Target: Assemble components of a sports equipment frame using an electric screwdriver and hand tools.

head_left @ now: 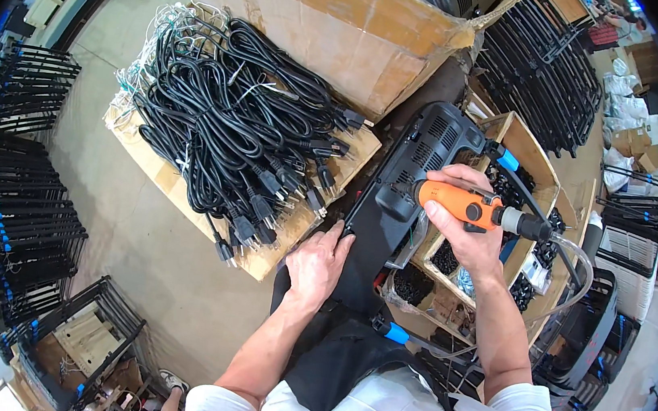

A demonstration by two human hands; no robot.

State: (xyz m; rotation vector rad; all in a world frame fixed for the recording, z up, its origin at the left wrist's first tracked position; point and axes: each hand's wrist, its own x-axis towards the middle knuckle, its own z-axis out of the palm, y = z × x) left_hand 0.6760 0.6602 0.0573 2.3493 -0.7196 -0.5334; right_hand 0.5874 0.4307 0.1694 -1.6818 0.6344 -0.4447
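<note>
My right hand (468, 229) is wrapped round an orange pneumatic screwdriver (455, 203), with a clear hose (584, 271) at its back end. The tool's front end is over a black vented plastic housing (431, 140), part of a long black assembly lying before me. Where the tip meets the housing is hidden. With fingers bent and close together, my left hand (318, 268) grips the assembly's left edge (353, 223). A tube with a blue sleeve (505, 158) is at the assembly's far end, and another blue sleeve (392, 330) is near my body.
Bundled black power cords (219, 104) are heaped on cardboard (166, 195) at the left. A large cardboard box (309, 21) stands beyond them. To the right, wooden bins (550, 178) hold small black parts and screws (444, 259). Black frames (31, 188) line the left side.
</note>
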